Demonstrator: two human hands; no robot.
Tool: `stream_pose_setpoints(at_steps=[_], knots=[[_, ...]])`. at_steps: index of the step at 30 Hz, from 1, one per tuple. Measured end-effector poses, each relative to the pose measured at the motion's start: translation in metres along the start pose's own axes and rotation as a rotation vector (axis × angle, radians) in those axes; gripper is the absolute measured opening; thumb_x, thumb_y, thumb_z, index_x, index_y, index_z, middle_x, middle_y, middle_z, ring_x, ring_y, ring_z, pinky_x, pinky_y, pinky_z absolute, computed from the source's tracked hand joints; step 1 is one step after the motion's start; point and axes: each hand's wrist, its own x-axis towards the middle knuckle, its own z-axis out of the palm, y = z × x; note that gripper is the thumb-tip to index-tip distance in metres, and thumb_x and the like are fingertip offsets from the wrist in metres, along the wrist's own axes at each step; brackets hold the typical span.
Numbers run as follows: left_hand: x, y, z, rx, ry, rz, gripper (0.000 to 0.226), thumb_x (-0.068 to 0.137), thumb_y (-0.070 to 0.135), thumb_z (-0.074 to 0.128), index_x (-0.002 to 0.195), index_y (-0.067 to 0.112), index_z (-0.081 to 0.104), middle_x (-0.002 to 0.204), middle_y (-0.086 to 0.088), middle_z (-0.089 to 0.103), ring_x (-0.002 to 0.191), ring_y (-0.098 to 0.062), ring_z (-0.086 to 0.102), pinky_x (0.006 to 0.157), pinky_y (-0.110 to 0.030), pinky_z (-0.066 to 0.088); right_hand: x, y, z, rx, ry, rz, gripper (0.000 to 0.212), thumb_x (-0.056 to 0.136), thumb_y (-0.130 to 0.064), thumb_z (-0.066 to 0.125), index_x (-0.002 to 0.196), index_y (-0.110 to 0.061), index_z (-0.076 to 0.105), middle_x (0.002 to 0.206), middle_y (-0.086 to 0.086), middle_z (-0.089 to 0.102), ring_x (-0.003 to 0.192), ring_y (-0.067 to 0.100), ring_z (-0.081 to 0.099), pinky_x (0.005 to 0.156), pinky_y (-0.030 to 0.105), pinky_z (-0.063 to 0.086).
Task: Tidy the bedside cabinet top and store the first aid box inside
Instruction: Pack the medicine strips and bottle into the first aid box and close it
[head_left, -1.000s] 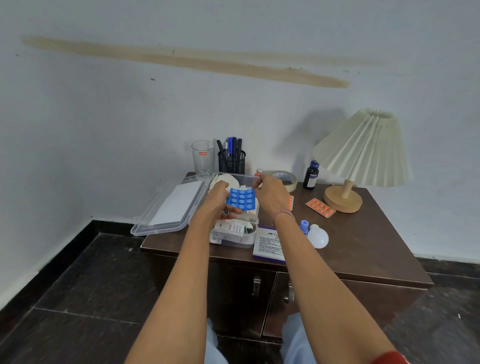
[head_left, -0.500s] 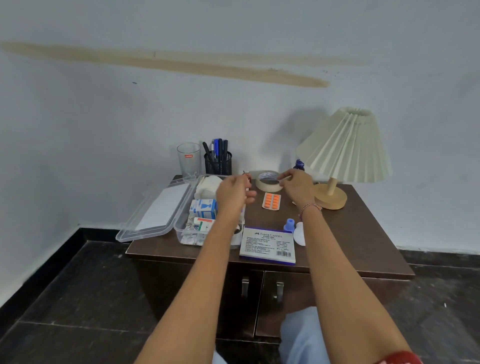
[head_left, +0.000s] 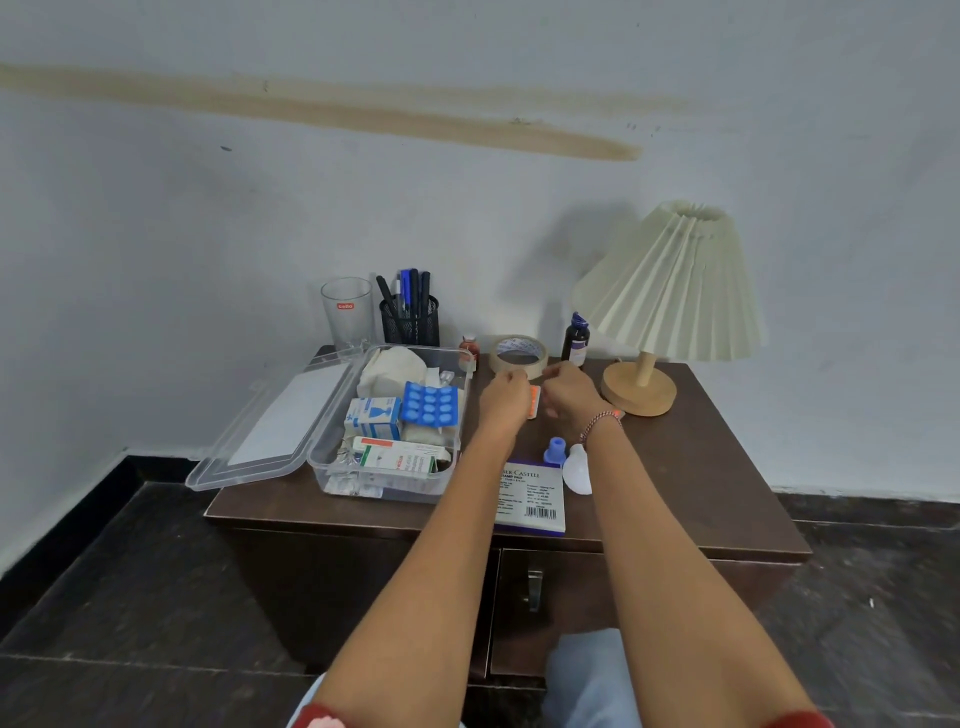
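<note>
Left hand (head_left: 503, 399) and right hand (head_left: 570, 392) pinch a flat orange blister strip (head_left: 534, 403) between them.

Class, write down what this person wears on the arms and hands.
Both forearms are bare. Red sleeve edges show high on both arms. A thin beaded bracelet circles the right wrist. The left hand and right hand are ungloved.
</note>
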Motion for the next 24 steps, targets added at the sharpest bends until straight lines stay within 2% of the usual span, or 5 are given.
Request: stream_pose_setpoints(at_steps=[7,10,12,15,24], knots=[[0.009,-0.011,0.005,0.14,0.011,-0.033,0.038,0.097,0.022,0.031,0.122,0.005,0.053,0.122,-0.016,0.058,0.108,-0.025,0.054,0.08,-0.028,0.036,0.007,0.011,0.011,-0.016,0.0,-0.003,0.015,0.084,0.002,0.044,0.081,-0.002,0.058,0.082,0.018,0.057,0.082,0.028,0.054,0.086,0.045,0.049],[0.01,-0.013,0.007,0.111,-0.002,-0.053,0.038,0.097,0.023,0.031,0.124,0.006,0.052,0.118,-0.013,0.058,0.094,-0.02,0.054,0.076,-0.027,0.038,0.006,0.015,0.011,0.083,0.018,0.018,0.024,0.087,0.001,0.042,0.068,-0.009,0.052,0.076,0.012,0.056,0.072,0.024,0.055,0.07,0.035,0.052],[0.009,-0.014,0.006,0.075,-0.013,-0.068,0.037,0.097,0.024,0.032,0.123,0.006,0.053,0.113,-0.012,0.059,0.089,-0.017,0.054,0.075,-0.027,0.042,0.003,0.016,0.009,0.235,0.019,0.07,0.028,0.092,-0.002,0.044,0.068,-0.017,0.048,0.073,0.006,0.053,0.064,0.018,0.054,0.057,0.025,0.052],[0.01,-0.014,0.004,0.026,-0.01,-0.089,0.036,0.095,0.023,0.035,0.122,0.007,0.053,0.115,-0.012,0.058,0.102,-0.022,0.054,0.093,-0.035,0.047,0.001,0.017,0.005,0.317,0.012,0.092,0.026,0.091,-0.004,0.046,0.07,-0.019,0.047,0.078,0.005,0.053,0.067,0.017,0.054,0.067,0.029,0.051],[0.004,-0.007,-0.003,-0.188,-0.051,-0.168,0.02,0.093,0.027,0.041,0.106,0.017,0.054,0.101,-0.003,0.064,0.093,-0.015,0.055,0.084,-0.035,0.044,0.001,0.014,-0.003,0.321,0.13,0.082,0.025,0.087,0.003,0.045,0.094,-0.01,0.066,0.105,0.02,0.065,0.095,0.031,0.062,0.094,0.041,0.05]])
